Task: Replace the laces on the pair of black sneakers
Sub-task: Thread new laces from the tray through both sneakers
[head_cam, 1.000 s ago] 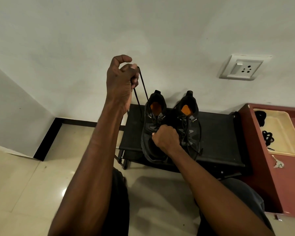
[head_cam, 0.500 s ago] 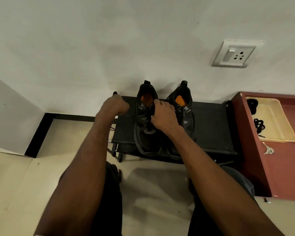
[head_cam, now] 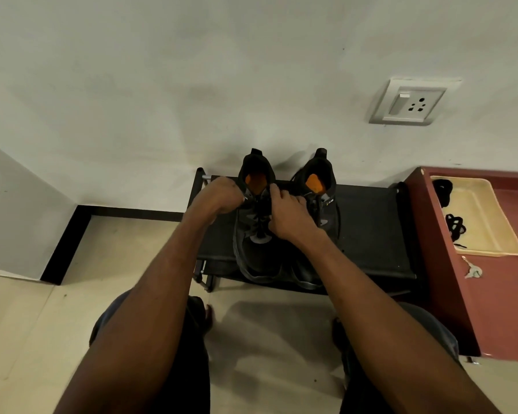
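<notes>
Both hands at left sneaker point(head_cam: 256, 234) on black rack point(head_cam: 371, 228): left hand point(head_cam: 219, 197) and right hand point(head_cam: 287, 215) either side of its lacing, grip unclear; right sneaker point(head_cam: 322, 186) alongside.

Off-white wall point(head_cam: 192, 70), matte, some scuffs. Socket plate point(head_cam: 413, 101) on the wall, up and right of the low black rack point(head_cam: 371, 222), which sits against the wall. Black skirting point(head_cam: 132, 211) left of the rack, turning the corner. Glossy cream floor tiles point(head_cam: 27, 324) in front of it. Maroon cabinet point(head_cam: 497, 309) just right of the rack.
</notes>
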A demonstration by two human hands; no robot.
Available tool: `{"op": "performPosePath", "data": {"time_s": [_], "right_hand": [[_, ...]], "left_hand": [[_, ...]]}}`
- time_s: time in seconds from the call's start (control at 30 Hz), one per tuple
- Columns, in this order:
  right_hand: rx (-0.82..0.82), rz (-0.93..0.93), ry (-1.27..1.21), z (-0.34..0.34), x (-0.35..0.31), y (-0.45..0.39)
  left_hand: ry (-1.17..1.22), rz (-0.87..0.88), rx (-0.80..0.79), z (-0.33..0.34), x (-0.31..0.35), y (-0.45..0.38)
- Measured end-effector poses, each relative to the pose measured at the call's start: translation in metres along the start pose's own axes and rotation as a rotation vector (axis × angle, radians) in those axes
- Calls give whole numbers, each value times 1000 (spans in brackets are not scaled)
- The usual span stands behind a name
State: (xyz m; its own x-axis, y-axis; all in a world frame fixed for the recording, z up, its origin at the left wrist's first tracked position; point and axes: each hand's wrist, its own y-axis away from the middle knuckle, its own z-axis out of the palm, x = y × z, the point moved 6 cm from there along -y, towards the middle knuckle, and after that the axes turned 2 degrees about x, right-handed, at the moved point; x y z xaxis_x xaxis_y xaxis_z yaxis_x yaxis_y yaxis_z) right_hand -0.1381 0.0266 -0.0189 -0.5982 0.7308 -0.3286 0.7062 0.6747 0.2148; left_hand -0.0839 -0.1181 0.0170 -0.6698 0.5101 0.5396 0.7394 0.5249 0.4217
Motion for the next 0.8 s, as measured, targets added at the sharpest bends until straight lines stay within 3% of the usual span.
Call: {"op": "performPosePath", "data": {"time_s": [0.23, 0.43, 0.53, 0.6, 0.7, 0.8], "right_hand": [[121, 39, -43, -22, 12, -5], [39, 1, 115, 4, 4, -1], [4, 77, 23, -6, 11, -5], [-63, 134, -169, -11, 15, -11], [-78, 227, -758, -33, 11, -4], [-157, 117, -1306, -60, -3, 11]], "left_hand": [[-9, 11, -50, 4, 6, 9], [20, 55, 17, 3, 9, 17], [88, 34, -3, 3, 7, 11], [172, -14, -12, 4, 4, 6], [439, -80, -43, 5, 4, 7], [775, -124, -139, 8, 10, 16]]}}
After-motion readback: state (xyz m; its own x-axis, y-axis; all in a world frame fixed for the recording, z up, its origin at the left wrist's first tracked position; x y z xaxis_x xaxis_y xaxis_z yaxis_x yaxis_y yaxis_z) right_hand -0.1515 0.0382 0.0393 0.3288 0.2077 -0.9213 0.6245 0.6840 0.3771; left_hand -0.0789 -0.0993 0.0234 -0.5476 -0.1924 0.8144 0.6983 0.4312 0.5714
